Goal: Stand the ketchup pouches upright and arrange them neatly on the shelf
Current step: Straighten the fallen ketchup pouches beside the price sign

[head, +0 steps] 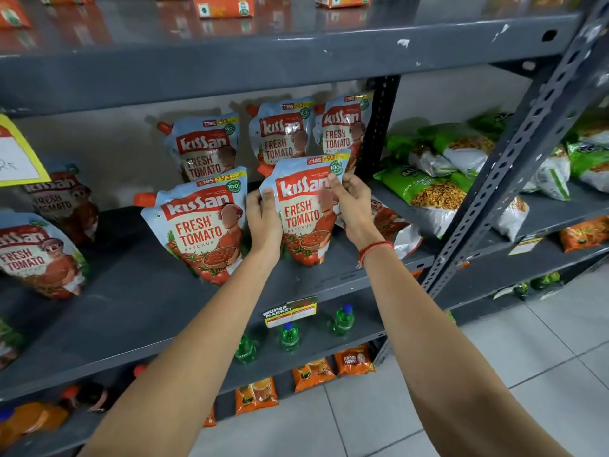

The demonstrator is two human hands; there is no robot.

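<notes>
A ketchup pouch is being clamped upright between the left hand and right hand, and it's probably getting tipped into the neighbouring pouch if it's being let go too early.

One Kissan ketchup pouch stands upright on the grey shelf, pinched between the fingers at its left edge and the fingers at its top right. A second pouch stands just left of the fingers, three more pouches behind them.
</notes>
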